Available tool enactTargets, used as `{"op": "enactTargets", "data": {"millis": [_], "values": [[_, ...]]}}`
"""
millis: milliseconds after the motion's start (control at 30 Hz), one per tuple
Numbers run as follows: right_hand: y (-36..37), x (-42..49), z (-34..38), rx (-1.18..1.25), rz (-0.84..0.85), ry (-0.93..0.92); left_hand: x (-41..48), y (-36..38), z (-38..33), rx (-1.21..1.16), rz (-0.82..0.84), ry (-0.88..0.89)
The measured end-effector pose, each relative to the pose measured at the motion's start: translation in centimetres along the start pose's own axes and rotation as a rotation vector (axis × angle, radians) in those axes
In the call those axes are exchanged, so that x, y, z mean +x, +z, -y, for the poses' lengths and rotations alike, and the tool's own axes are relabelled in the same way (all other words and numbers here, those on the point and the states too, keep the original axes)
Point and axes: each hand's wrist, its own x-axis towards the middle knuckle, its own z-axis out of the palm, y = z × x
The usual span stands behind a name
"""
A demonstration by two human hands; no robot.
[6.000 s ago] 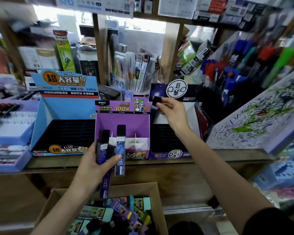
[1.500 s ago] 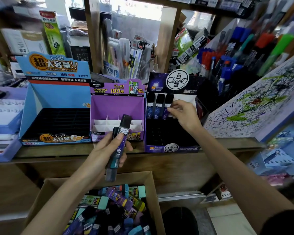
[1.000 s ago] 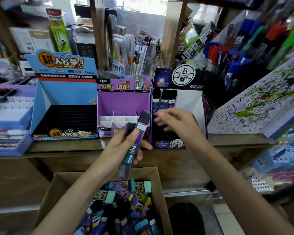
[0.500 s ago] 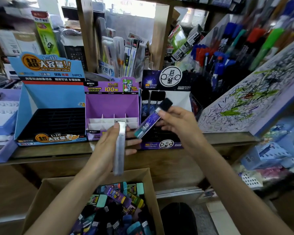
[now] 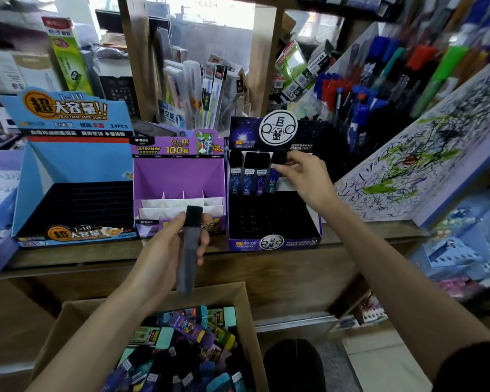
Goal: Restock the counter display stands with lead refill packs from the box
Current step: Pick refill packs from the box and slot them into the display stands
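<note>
The lead refill pack (image 5: 273, 178) I was seating stood in the back row of the dark stand (image 5: 275, 242), just right of the three packs (image 5: 248, 176) already upright there. My right hand (image 5: 306, 181) pinched its upper end between thumb and fingertips. To do this well, I judged, I had to keep it upright, line it up with its neighbours and press straight down until its black cap sat level with theirs. I meant to let go only once it stood alone, since a tilt could nudge the three beside it.

My left hand (image 5: 164, 250) gripped a spare grey pack (image 5: 189, 247), fingers curled round it, in front of the dark stand and to its left, before the purple stand (image 5: 178, 176).

The back row of the dark stand showed bare white card right of my pack, and the dark slots nearer me held no packs that I could see. The stand's header card rose right behind the row, and the scribbled board (image 5: 408, 171) leaned just right of the stand, so the free way out was toward me. The box (image 5: 246, 306) of mixed packs sat below and in front of the dark stand, under the counter edge (image 5: 294, 267). The blue stand (image 5: 74, 162) stood farther left of the dark stand, beyond the purple one
</note>
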Motion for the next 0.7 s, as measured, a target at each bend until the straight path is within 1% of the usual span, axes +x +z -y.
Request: {"op": "enactTargets", "data": {"millis": [100,200,233,333,467,533,600,633,700], "values": [[-0.5,0.4,0.0,0.049,0.064,0.006,0.1,-0.2,0.1,-0.049,0.012,0.004],[-0.5,0.6,-0.2,0.092,0.11,0.047,0.5,0.0,0.3,-0.058,-0.026,0.046],[-0.4,0.7,-0.2,0.094,0.108,0.069,0.6,0.2,0.3,-0.032,-0.04,0.063],[0.4,0.7,-0.3,0.078,0.065,0.138,0.6,0.4,0.5,0.145,-0.057,0.125],[1.2,0.4,0.2,0.008,0.021,0.188,0.4,0.7,0.6,0.287,-0.079,0.173],[0.9,0.1,1.1,-0.097,0.022,0.218,0.2,1.1,0.7,0.332,-0.064,0.198],[0.4,-0.6,2.2,-0.283,-0.016,0.195,0.2,1.4,0.5,0.388,-0.072,0.248],[0.2,-1.2,2.8,-0.334,-0.05,0.164,0.2,1.7,0.3,0.417,-0.077,0.273],[0.1,-3.0,4.5,-0.282,-0.084,0.12,0.6,2.3,-0.2,0.47,-0.076,0.32]]}}
